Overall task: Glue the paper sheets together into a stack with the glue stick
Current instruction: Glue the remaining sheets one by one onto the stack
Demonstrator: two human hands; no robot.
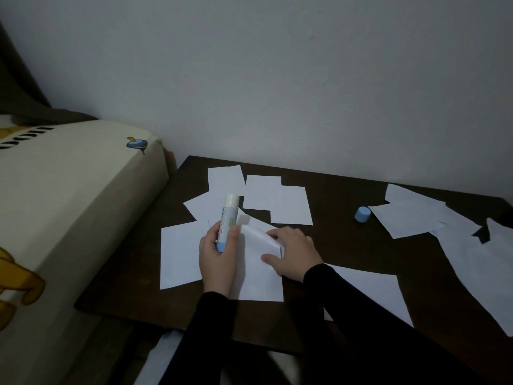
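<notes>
Dark brown wood makes up the table top (pixel 347 195), which stands against a plain grey-white wall (pixel 277 79); a mattress in a cream printed sheet (pixel 69 190) touches its left edge. White paper sheets (pixel 274 198) lie scattered and overlapping across the wood; a light blue glue cap (pixel 362 214) stands apart to the right, just beside more paper. Both arms wear black sleeves (pixel 361 307) and reach in from below; the left hand (pixel 218 257) grips an uncapped glue stick (pixel 226 222) upright, blue base in the palm, white tip upward; the right hand (pixel 291 252) rests with curled fingers on a partly lifted, curling sheet (pixel 261 245) atop another sheet near the table's front.
</notes>
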